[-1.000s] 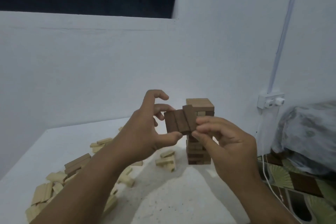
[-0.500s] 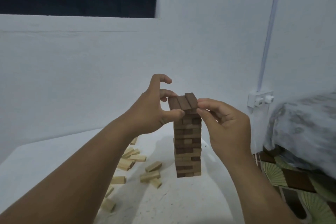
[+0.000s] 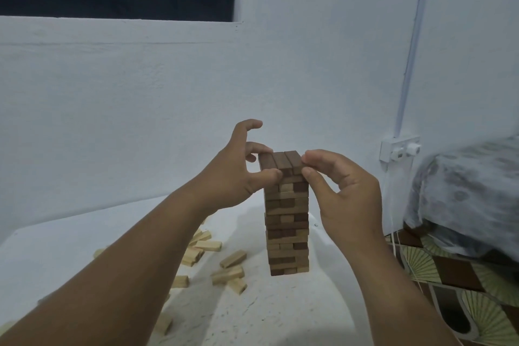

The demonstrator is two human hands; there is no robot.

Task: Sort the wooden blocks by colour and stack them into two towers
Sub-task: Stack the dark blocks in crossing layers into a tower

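Observation:
A tall tower of dark brown blocks (image 3: pixel 287 230) stands on the white table (image 3: pixel 275 314), with a few paler block ends showing in its layers. Three dark blocks (image 3: pixel 280 161) lie side by side as its top layer. My left hand (image 3: pixel 238 174) pinches that layer from the left, thumb on the near side and fingers behind. From the right, my right hand (image 3: pixel 342 191) pinches the same layer with thumb and fingertips. Light wooden blocks (image 3: pixel 229 268) lie scattered on the table to the left of the tower.
White walls close in behind and to the right. A wall socket (image 3: pixel 398 147) with a white cable (image 3: pixel 393 233) sits right of the tower. A patterned cloth surface (image 3: pixel 463 275) and a grey bundle (image 3: pixel 463 194) lie at the right edge.
Both hands carried the row of three dark blocks up from in front of the tower and set it on the top. The view shifted, so the tower now shows in full.

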